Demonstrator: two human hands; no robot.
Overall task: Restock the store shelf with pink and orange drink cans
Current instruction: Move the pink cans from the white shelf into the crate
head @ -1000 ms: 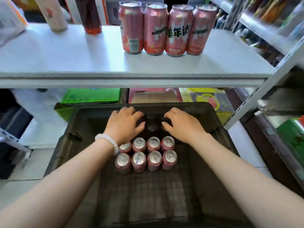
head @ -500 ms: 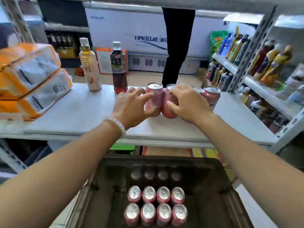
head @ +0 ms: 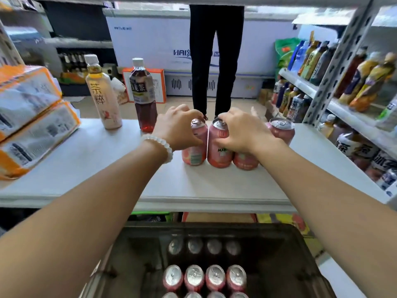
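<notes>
From the head camera, you are looking across a pale grey shelf board (head: 92, 168) in a shop aisle. Stacked orange-and-white packs (head: 30, 121) are sitting at its left end, and two upright bottles are standing toward the back: a pale tea bottle (head: 103, 93) and, just to its right, a dark tea bottle (head: 143, 95). Beyond the shelf a white chest freezer (head: 150, 46) is running along the far wall, with a person's legs in black trousers (head: 214, 61) standing in front of it. On your right, a metal rack (head: 335, 67) is carrying rows of bottled drinks.

Pink cans are standing upright in a row on the shelf, silver tops with pull tabs facing up. Your left hand (head: 178, 127) is curling round the leftmost pink can (head: 194, 147), fingers over its rim. Your right hand (head: 242, 130) is gripping the next pink can (head: 219, 147), which is touching the first. A third can (head: 246, 161) is showing below your right wrist, and a fourth can (head: 281, 130) is standing just beyond it.

Below the shelf edge, a dark plastic crate (head: 300, 265) is holding more pink cans (head: 204, 277) packed in tight rows, tops up.
</notes>
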